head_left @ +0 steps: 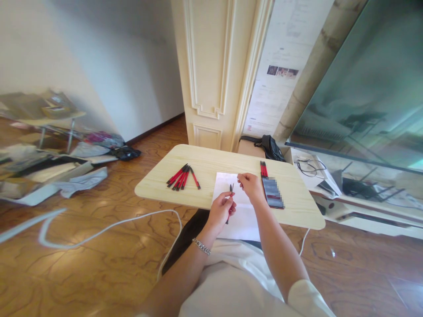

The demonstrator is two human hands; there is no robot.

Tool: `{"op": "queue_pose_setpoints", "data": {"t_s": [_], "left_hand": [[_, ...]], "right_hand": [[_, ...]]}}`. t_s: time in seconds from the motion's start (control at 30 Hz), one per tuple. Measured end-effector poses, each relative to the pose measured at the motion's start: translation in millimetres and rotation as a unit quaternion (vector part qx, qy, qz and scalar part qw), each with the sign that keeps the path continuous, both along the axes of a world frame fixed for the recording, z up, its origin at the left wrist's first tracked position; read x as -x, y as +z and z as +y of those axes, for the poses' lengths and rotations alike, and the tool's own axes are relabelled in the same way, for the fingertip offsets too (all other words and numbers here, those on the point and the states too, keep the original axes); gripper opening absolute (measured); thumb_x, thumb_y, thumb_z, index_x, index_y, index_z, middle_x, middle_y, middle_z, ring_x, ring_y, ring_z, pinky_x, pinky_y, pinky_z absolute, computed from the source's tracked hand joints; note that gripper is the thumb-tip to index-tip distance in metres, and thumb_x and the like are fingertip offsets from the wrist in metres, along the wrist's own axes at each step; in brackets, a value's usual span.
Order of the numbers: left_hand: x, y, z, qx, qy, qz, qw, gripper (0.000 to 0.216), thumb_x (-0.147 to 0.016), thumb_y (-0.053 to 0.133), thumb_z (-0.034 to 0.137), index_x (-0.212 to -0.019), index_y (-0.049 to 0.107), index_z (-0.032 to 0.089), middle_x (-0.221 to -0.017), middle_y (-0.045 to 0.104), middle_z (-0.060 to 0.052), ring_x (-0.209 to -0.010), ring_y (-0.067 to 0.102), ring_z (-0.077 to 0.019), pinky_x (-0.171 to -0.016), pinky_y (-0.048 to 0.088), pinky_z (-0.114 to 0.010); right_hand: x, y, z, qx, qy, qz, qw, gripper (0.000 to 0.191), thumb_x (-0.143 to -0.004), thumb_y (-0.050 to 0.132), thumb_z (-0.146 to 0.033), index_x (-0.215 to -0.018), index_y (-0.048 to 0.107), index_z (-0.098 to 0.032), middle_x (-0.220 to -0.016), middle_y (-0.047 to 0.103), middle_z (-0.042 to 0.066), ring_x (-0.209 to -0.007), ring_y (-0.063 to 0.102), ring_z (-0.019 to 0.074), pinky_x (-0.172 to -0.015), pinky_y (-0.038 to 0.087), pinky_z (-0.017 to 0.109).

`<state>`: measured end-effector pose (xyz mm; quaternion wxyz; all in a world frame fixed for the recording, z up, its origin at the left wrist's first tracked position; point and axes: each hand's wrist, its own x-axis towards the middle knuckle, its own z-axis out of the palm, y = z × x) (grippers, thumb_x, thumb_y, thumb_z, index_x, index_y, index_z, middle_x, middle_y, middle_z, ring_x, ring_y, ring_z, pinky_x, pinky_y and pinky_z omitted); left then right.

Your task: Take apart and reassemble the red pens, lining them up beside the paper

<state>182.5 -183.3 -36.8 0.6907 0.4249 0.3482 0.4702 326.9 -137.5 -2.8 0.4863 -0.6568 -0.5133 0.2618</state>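
Observation:
My left hand (222, 210) is closed around a pen, whose black upper end (230, 188) points away from me and whose lower end shows below the fingers. A thin dark stick (233, 186) stands up beside that end; I cannot tell which part it is. Just to the right, my right hand (248, 185) is held in a pinch, apart from the left. Whatever its fingertips hold, if anything, is too small to make out. Both hands are above a white sheet of paper (243, 220) on the pale wooden table (152, 180).
Several red and black pens (181, 177) lie fanned out on the table's left. Two more pens (263, 169) lie above a phone (272, 193) on the right. A black bag (271, 147) rests behind the table. A white cable (132, 219) runs across the floor at left.

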Motion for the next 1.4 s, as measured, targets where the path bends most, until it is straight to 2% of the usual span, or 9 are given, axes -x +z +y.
{"op": "queue_pose_setpoints", "data": {"t_s": [0.13, 0.23, 0.47, 0.67, 0.87, 1.07, 1.13, 1.27, 1.4], "left_hand": [[5.2, 0.1, 4.7, 0.005, 0.021, 0.007, 1.0, 0.042, -0.074, 0.067, 0.043, -0.105, 0.059, 0.015, -0.066, 0.059, -0.001, -0.05, 0.053, -0.0096, -0.044, 0.035, -0.02], [5.9, -0.7, 6.9, 0.005, 0.025, 0.005, 1.0, 0.043, -0.074, 0.067, 0.044, -0.106, 0.059, 0.016, -0.066, 0.059, -0.001, -0.051, 0.054, -0.0096, -0.045, 0.037, -0.02], [6.1, -1.7, 6.9, 0.0, 0.023, 0.006, 1.0, 0.044, -0.074, 0.068, 0.044, -0.106, 0.06, 0.015, -0.068, 0.06, -0.002, -0.052, 0.055, -0.0105, -0.045, 0.038, -0.02], [4.6, -0.3, 6.3, 0.001, 0.021, 0.003, 1.0, 0.043, -0.074, 0.068, 0.042, -0.106, 0.059, 0.015, -0.066, 0.06, -0.002, -0.051, 0.054, -0.0101, -0.045, 0.038, -0.021], [-3.1, -0.1, 0.5, -0.014, 0.007, 0.008, 1.0, 0.039, -0.076, 0.067, 0.042, -0.105, 0.06, 0.016, -0.068, 0.061, -0.002, -0.051, 0.055, -0.01, -0.046, 0.038, -0.021], [0.8, 0.8, -4.7, -0.01, -0.011, 0.031, 0.999, 0.04, -0.076, 0.066, 0.042, -0.106, 0.062, 0.016, -0.069, 0.061, -0.003, -0.054, 0.056, -0.0113, -0.049, 0.041, -0.022], [3.5, 1.2, -3.8, -0.01, -0.007, 0.033, 0.999, 0.04, -0.077, 0.065, 0.042, -0.107, 0.061, 0.016, -0.07, 0.061, -0.003, -0.057, 0.057, -0.012, -0.051, 0.043, -0.023], [5.9, 2.6, -1.2, -0.007, -0.001, 0.03, 1.0, 0.044, -0.077, 0.066, 0.043, -0.11, 0.06, 0.015, -0.074, 0.063, -0.005, -0.06, 0.059, -0.0132, -0.053, 0.046, -0.024], [5.1, 4.9, -1.7, 0.002, -0.006, 0.015, 1.0, 0.047, -0.075, 0.068, 0.044, -0.11, 0.06, 0.014, -0.074, 0.064, -0.005, -0.06, 0.061, -0.0139, -0.053, 0.047, -0.024]], "right_hand": [[-7.6, -7.2, -1.4, 0.089, -0.004, -0.188, 0.978, 0.034, -0.079, 0.055, -0.045, -0.063, 0.067, -0.018, -0.064, 0.067, 0.007, -0.063, 0.059, 0.0176, -0.058, 0.036, 0.027], [-3.7, -15.6, -6.4, 0.134, -0.008, -0.287, 0.949, 0.029, -0.079, 0.057, -0.041, -0.069, 0.071, -0.018, -0.073, 0.07, 0.012, -0.073, 0.063, 0.0218, -0.064, 0.038, 0.029], [3.4, -18.3, -6.2, 0.162, -0.013, -0.319, 0.934, 0.027, -0.079, 0.058, -0.039, -0.08, 0.072, -0.017, -0.082, 0.07, 0.016, -0.08, 0.064, 0.0261, -0.068, 0.039, 0.031], [-1.0, -12.4, -15.2, 0.071, -0.012, -0.186, 0.98, 0.038, -0.084, 0.048, -0.048, -0.071, 0.069, -0.018, -0.071, 0.068, 0.007, -0.07, 0.06, 0.0186, -0.066, 0.039, 0.028], [9.5, -7.9, -34.1, 0.002, 0.132, 0.026, 0.991, 0.029, -0.076, 0.059, -0.045, -0.079, 0.069, -0.019, -0.071, 0.067, 0.002, -0.065, 0.057, 0.0151, -0.06, 0.042, 0.025], [-7.2, 0.4, -14.1, -0.01, 0.038, 0.137, 0.99, 0.035, -0.073, 0.059, -0.049, -0.081, 0.068, -0.016, -0.076, 0.068, 0.006, -0.062, 0.056, 0.0142, -0.051, 0.038, 0.023], [-17.6, 0.8, -7.0, 0.004, 0.014, 0.092, 0.996, 0.033, -0.073, 0.059, -0.046, -0.076, 0.069, -0.015, -0.069, 0.067, 0.006, -0.058, 0.055, 0.0144, -0.05, 0.037, 0.024], [-27.5, -6.7, -5.5, 0.075, 0.007, -0.118, 0.99, 0.027, -0.074, 0.059, -0.039, -0.062, 0.07, -0.017, -0.056, 0.063, 0.004, -0.058, 0.057, 0.0166, -0.055, 0.036, 0.027], [-20.9, -20.1, -9.1, 0.106, -0.005, -0.242, 0.965, 0.023, -0.075, 0.059, -0.036, -0.07, 0.074, -0.019, -0.066, 0.069, 0.008, -0.07, 0.062, 0.0201, -0.061, 0.037, 0.028]]}}
